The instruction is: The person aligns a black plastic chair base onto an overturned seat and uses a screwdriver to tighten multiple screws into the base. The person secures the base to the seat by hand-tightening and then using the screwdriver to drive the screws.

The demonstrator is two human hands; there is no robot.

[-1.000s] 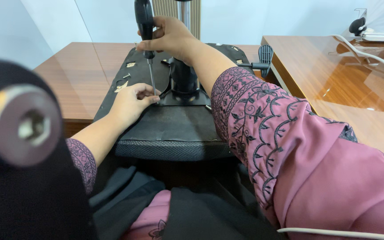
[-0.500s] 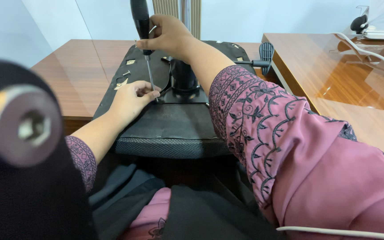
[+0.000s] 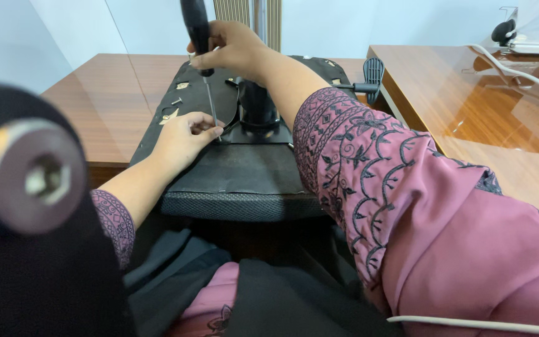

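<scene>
An upturned office chair seat lies on a wooden table, its black underside facing up with a black column rising from the middle. My right hand grips the black handle of a screwdriver held upright. Its thin metal shaft runs down to the seat's underside. My left hand rests on the seat and pinches the shaft's tip with its fingertips. What lies under the tip is hidden by my fingers.
Loose screws and small metal bits lie on the seat's left part. A black lever sticks out at the right. A second wooden desk with a white cable stands at the right. A large blurred black wheel with a metal hub fills the near left.
My view has shifted slightly; both hands stay on the screwdriver, the right hand's grip on the handle shifts a little, the left holds the tip in place.
</scene>
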